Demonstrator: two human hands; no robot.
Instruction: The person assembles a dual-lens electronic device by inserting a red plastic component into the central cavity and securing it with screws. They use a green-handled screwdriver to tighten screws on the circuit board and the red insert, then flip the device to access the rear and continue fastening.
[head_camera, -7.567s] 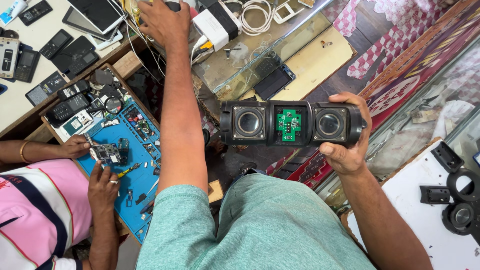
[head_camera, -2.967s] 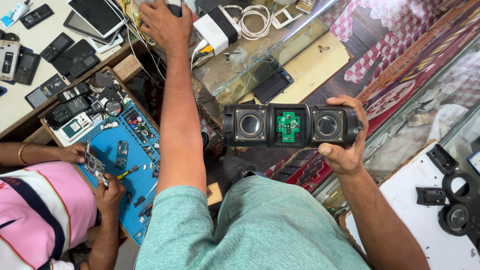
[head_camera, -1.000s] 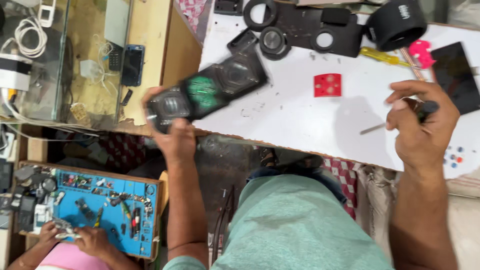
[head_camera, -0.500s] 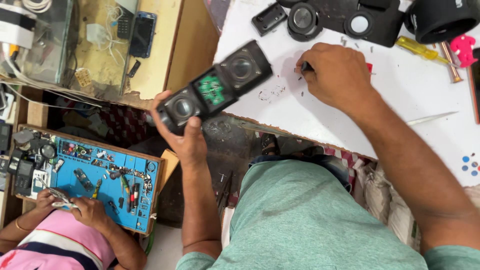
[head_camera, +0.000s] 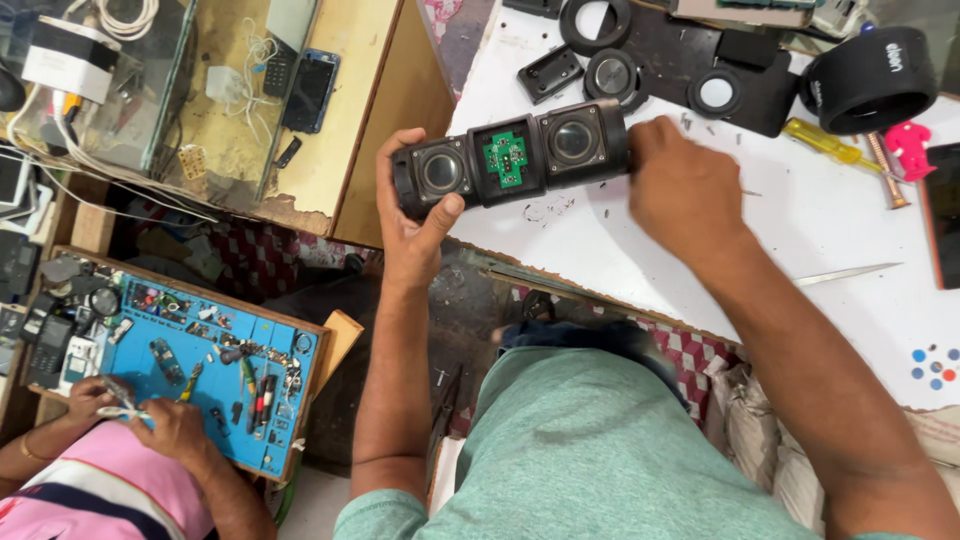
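- Down and far to the left of the person's hands, a co-worker's hands (head_camera: 150, 420) pinch a small part over a blue work mat (head_camera: 215, 375), keeping loose bits contained.
- The left hand (head_camera: 415, 225) is wrapped around one end of the opened black speaker (head_camera: 510, 157), thumb across its face, steadying it.
- The right hand (head_camera: 690, 190) covers the other end, seemingly gripping it; its fingers are hidden.
- The speaker thus sits braced at the white table (head_camera: 700, 270) edge, green circuit board (head_camera: 507, 157) upward.
- Beyond the right hand lies a yellow screwdriver (head_camera: 825, 140).
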